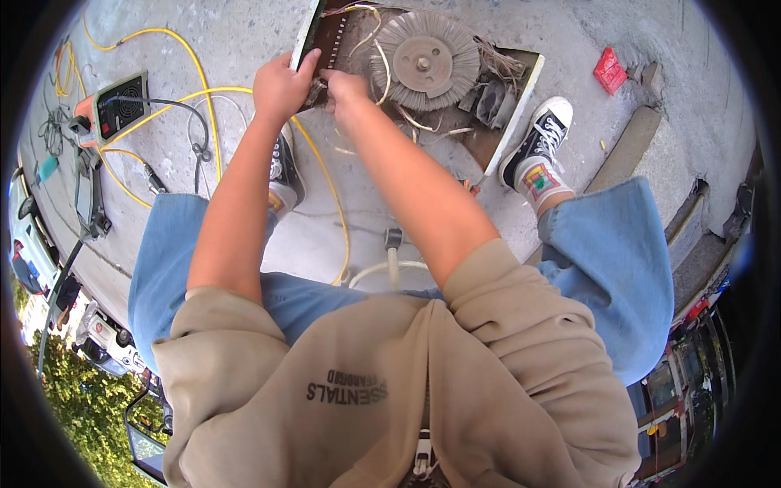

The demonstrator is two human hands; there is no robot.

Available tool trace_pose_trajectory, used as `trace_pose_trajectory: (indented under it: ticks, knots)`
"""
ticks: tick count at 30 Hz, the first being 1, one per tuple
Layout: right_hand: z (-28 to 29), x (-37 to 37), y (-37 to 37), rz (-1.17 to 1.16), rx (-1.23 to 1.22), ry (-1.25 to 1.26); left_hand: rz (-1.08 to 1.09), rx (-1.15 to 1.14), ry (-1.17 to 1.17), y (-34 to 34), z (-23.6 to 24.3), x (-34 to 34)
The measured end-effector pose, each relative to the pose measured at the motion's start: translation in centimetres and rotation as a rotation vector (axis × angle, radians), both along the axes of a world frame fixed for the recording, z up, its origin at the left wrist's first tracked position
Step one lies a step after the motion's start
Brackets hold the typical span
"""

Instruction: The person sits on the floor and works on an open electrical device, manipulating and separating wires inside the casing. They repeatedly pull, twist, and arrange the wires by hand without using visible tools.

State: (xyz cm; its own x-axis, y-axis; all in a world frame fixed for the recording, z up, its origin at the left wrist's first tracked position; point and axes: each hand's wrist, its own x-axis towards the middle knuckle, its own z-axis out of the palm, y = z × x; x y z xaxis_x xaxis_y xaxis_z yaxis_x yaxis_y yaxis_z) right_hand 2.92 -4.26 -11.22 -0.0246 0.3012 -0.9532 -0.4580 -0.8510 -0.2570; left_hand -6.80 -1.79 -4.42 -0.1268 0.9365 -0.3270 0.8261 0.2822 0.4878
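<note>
Opened metal housing (pixel 514 114) is what we've got our fingers on, right at its left side panel (pixel 329 41). Our left hand (pixel 281 88) has its thumb laid against the panel's near end; the other fingers look wrapped behind it, but they're hidden, so we can't swear to that. Our right hand (pixel 346 89) is just beside it, fingers bunched together with the tips aimed at the same corner, and we can't tell whether they're pinching anything. We'd call this the fiddly two-handed step at the panel's end. Going by how things lie, the next move probably calls for a firm left grip, with the right fingers kept clear of the pale wires (pixel 382 69) looping beside the round finned wheel (pixel 425 69). Further out, the whole housing sits on the concrete ahead of us, roughly between our sneakers (pixel 549 130). A hammer-like tool (pixel 394 238) is nearer our body, untouched, and yellow cable (pixel 214 122) runs around on the left, near an orange-and-black machine (pixel 122 106).
</note>
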Motion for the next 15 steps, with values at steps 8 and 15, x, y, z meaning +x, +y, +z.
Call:
trace_pose_trajectory:
  ticks: [8, 15]
  knots:
    - [-0.4, 0.2, -5.0, 0.279, 0.174, -0.081, 0.008, -0.045, 0.041, -0.3, 0.1, -0.2]
    - [0.8, 1.1, -4.0, 0.140, 0.438, -0.083, -0.001, -0.021, 0.027, -0.1, 0.0, -0.2]
